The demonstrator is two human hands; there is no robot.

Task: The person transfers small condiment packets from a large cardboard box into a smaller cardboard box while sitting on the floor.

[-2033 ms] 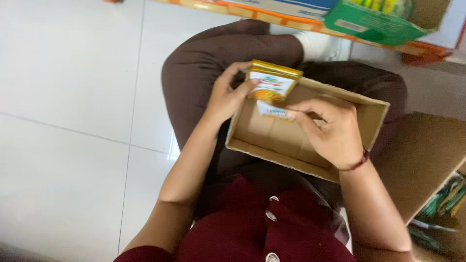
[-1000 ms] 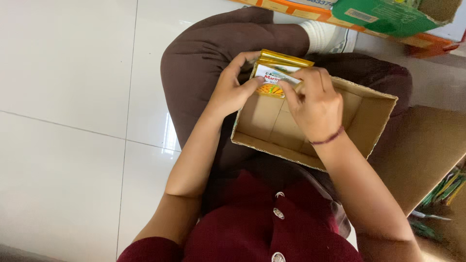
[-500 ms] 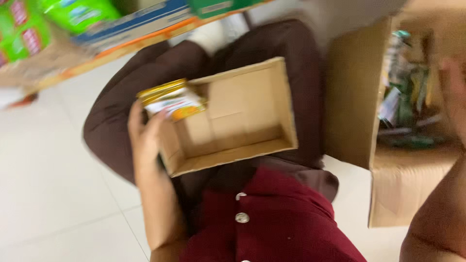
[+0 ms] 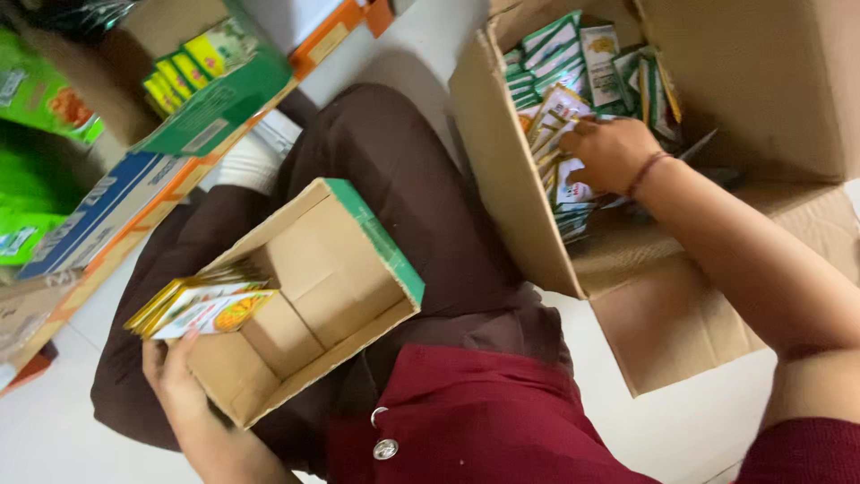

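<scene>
We see the big cardboard box (image 4: pixel 520 215) standing open on the white floor at our right, flaps out, half filled with green and white sachets (image 4: pixel 573 54) stacked on edge and jumbled. Next in size, the small open carton (image 4: pixel 313 296) with a green edge strip rests tilted on our lap, across the brown trousers, mostly bare inside. To our left, a shelf edge carries green display cartons (image 4: pixel 224 81) with yellow packs in them. Our left hand (image 4: pixel 175 376) cups the small carton's near end from outside, fingers wrapped on its wall and thumb up by a short row of yellow-edged sachets (image 4: pixel 202 305) standing against that wall inside it. Our right hand (image 4: pixel 609 148), thread band at the wrist, is down in the big box, fingers curled onto some sachets there; we cannot tell whether it has them pinched or just touches them.
</scene>
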